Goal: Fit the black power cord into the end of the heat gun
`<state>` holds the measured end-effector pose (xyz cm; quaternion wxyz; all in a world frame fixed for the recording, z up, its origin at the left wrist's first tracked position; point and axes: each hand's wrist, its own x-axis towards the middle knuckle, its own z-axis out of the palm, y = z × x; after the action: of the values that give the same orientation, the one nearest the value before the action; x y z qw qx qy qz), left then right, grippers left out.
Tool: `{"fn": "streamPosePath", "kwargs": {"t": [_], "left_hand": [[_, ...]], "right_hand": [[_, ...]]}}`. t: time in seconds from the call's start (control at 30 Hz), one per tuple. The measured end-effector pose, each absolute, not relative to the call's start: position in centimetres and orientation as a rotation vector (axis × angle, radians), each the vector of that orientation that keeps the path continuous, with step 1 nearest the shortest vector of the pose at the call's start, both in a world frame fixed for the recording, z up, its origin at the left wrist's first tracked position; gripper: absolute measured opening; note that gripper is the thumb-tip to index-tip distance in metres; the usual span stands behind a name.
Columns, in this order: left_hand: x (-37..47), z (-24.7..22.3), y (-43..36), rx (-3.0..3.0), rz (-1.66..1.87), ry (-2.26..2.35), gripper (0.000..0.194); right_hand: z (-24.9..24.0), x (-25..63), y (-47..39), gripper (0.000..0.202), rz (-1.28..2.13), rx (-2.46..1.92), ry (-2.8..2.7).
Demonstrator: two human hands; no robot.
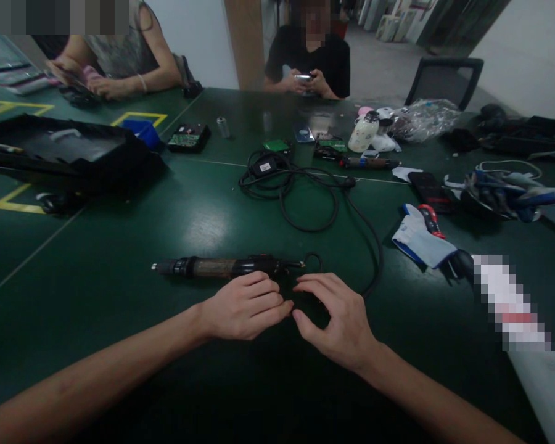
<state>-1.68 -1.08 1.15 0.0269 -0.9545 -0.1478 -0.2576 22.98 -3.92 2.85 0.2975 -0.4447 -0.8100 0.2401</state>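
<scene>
An electric screwdriver [215,267] with a black body and brownish grip lies across the green table, its bit pointing left. My left hand [247,306] is just in front of its rear part, fingers curled together with the thumb alongside. Whatever those fingers might hold is hidden under them. To the right, my right hand [337,317] is open, thumb and bent fingers apart, with nothing seen between them. The fingertips of both hands are close to each other. A black cable [377,246] runs from behind my right hand to a loose coil farther back.
At left stands a black tray [74,160] beside a blue bin [141,132]. Circuit-board units [188,138], a second screwdriver [370,163] and a bottle [363,132] are farther back. Gloves [420,237] lie at right. Two people sit across the table, one holding a phone [303,78].
</scene>
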Motion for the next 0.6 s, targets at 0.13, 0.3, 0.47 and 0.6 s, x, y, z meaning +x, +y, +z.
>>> {"fn": "streamPosePath", "kwargs": {"t": [0.13, 0.3, 0.47, 0.6], "left_hand": [[-1.4, 1.2, -1.1, -2.930, -0.761, -0.624, 0.022], [-0.9, 1.5, -0.8, -2.856, -0.795, -0.956, 0.019], [-0.9, 1.7, -0.3, -2.942, -0.687, -0.968, 0.017], [-1.0, 1.5, -0.3, -2.946, -0.666, -0.987, 0.015]], "right_hand": [[3.4, 23.2, -3.4, 0.018, 0.737, -1.156, -2.097], [4.0, 23.5, -2.9, 0.011, 1.052, -1.181, -1.946], [3.8, 23.4, -3.0, 0.019, 1.598, -1.127, -1.807], [3.4, 23.5, -2.6, 0.016, 1.174, -1.267, -2.019]]}}
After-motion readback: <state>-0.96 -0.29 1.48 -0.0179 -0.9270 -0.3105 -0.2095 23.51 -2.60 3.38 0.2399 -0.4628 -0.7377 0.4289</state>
